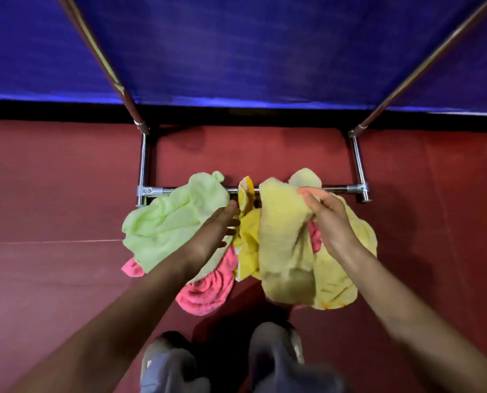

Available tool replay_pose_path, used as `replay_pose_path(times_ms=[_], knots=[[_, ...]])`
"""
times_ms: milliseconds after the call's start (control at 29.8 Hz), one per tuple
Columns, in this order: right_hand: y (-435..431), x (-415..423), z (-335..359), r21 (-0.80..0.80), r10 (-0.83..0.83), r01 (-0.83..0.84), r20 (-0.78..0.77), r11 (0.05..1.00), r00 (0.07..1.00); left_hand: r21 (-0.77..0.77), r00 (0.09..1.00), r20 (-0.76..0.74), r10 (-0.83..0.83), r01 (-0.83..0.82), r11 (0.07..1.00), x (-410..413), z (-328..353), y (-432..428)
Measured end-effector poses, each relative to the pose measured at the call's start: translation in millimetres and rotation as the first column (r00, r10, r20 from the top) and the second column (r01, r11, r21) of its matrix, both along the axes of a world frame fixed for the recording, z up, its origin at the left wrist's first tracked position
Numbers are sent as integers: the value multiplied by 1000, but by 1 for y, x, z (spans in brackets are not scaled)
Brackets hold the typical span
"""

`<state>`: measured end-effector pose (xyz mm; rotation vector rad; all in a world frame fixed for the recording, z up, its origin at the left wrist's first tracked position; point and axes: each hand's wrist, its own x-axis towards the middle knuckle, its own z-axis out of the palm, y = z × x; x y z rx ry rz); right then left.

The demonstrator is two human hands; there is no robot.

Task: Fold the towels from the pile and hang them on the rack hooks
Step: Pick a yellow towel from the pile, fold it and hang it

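Observation:
A chrome rack bar runs across the middle, seen from above. Several towels hang from it: a light green towel on the left, a pink towel below it, a bright yellow towel in the middle and a pale yellow towel on the right. My left hand reaches between the green and bright yellow towels with fingers spread, touching the cloth. My right hand pinches the top of the pale yellow towel near the bar. The hooks are hidden by cloth.
The rack's chrome legs stand on a red floor, its upper rods rising toward the camera. A blue cloth wall stands behind. My shoes are just below the towels.

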<state>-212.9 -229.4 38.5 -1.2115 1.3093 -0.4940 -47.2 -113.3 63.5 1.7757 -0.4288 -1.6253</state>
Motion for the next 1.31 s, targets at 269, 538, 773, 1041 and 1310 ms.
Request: replay_pose_path(times_ms=[269,538,773,1041,1310], knots=[[33,10,144,-165,121,-71,316,984,941,-189,982,-186,-15,-21,982,-17,123,-16],[73,7,221,-222,39,49,374,974,927,-419,992,52,117,-85,904,-26,222,9],[102,-4,292,-267,159,-40,442,963,883,-623,933,339,117,129,772,-37,285,57],[131,-18,350,-260,446,-376,312,889,839,-703,928,366,73,224,675,-62,342,92],[156,-30,406,-298,198,-12,604,954,772,-543,911,346,-226,390,744,-75,359,131]])
